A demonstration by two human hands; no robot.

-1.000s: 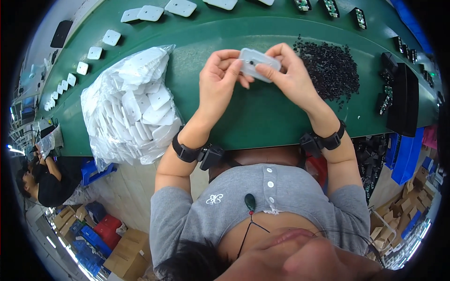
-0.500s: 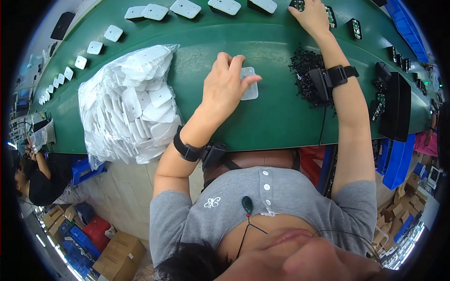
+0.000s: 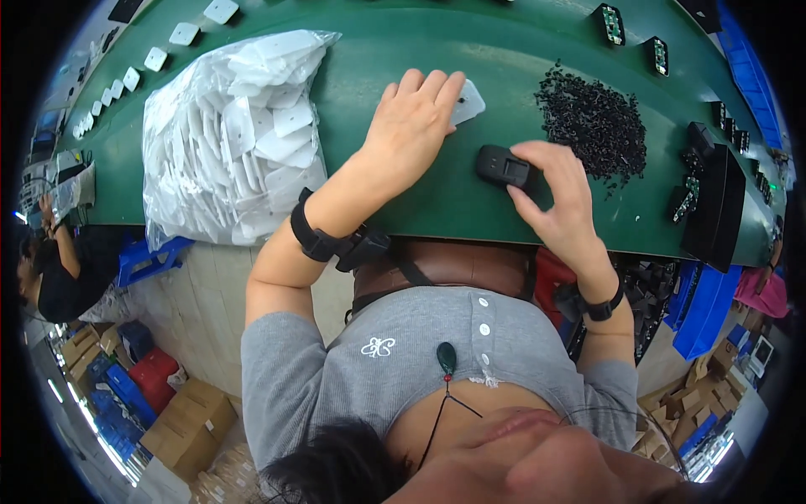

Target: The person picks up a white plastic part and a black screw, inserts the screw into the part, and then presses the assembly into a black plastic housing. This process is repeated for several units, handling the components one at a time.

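Right hand (image 3: 558, 189) grips the black housing (image 3: 502, 166) near its right end, thumb at the lower side and index finger at the upper. From my remote station, I see the housing over the green table (image 3: 420, 50), to the right of the white plate (image 3: 472, 102) and nearer the wearer's body. I am unable to judge whether its underside touches the table.

Left hand (image 3: 416, 118) is palm down, fingers close together and slightly bent, covering the left part of the plate. I can't make out whether those fingers pinch the plate or only rest on it.

For handling, I advise:
1. Set thumb and index finger directly opposite each other across the housing, so that it does not pivot in the grip.
2. Apply light, even force, with both fingertips clear of the recess.
3. Steady the plate by its edges, leaving its dark hole uncovered.
4. Route the right forearm clear of the pile of small black parts (image 3: 592, 126).

Orientation: I read the housing's long axis as nearly left to right, its right end slightly nearer the wearer. Its free end points left; the recessed face is turned up toward my camera. I cannot settle the plate's long axis, since the fingers hide part of it.
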